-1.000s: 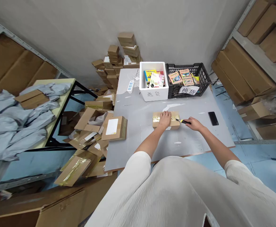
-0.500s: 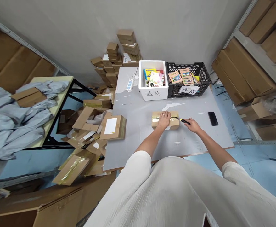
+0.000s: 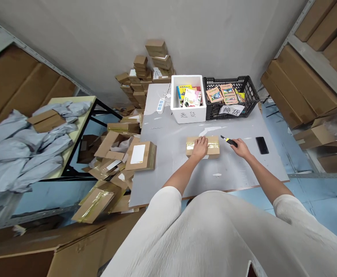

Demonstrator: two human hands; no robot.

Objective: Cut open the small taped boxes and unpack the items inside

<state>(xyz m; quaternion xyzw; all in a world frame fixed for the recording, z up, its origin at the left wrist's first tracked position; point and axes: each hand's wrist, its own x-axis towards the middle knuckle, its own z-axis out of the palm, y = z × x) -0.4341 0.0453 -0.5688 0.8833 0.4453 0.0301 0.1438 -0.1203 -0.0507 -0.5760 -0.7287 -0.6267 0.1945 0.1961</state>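
A small cardboard box (image 3: 213,148) with shiny clear-yellow tape along its top lies on the grey table (image 3: 168,146). My left hand (image 3: 200,147) rests flat on top of this box, fingers stretched toward its far edge. To the right of the box, my right hand (image 3: 241,148) is wrapped round a black and yellow box cutter (image 3: 230,141). Its blade points up and left, apart from the box. A black phone (image 3: 262,145) lies on the table, right of my right hand.
Behind the box stand a white foam bin (image 3: 189,116) and a black plastic crate (image 3: 247,105), both holding booklets. A labelled carton (image 3: 148,156) sits at the table's left edge. Loose cartons (image 3: 95,202) pile up beyond it. A power strip (image 3: 160,106) lies at the back left.
My right hand has drawn the box cutter away from the box's taped top, off to the right. My left hand stays on the box. The view has shifted slightly.
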